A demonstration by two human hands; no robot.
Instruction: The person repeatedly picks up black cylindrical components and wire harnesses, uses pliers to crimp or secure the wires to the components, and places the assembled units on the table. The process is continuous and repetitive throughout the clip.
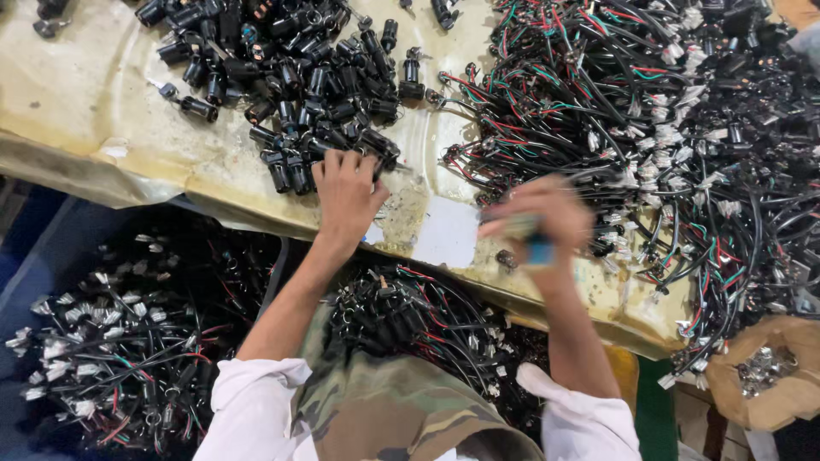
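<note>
My left hand (346, 195) reaches onto a heap of small black cylindrical parts (290, 77) on the worn yellowish tabletop (77, 94); its fingertips rest on the heap's near edge, and whether it grips one is hidden. My right hand (542, 224) is blurred and closed around a small tool with a blue grip (538, 249) and a pale part, just left of a large tangle of black, red and green wire harnesses with white connectors (675, 111).
A dark bin (128, 341) at lower left holds wired assemblies. More black wired parts (401, 312) lie in my lap. A brown paper bag (773, 376) of small metal pieces sits at lower right. A white paper scrap (446, 232) lies on the table edge.
</note>
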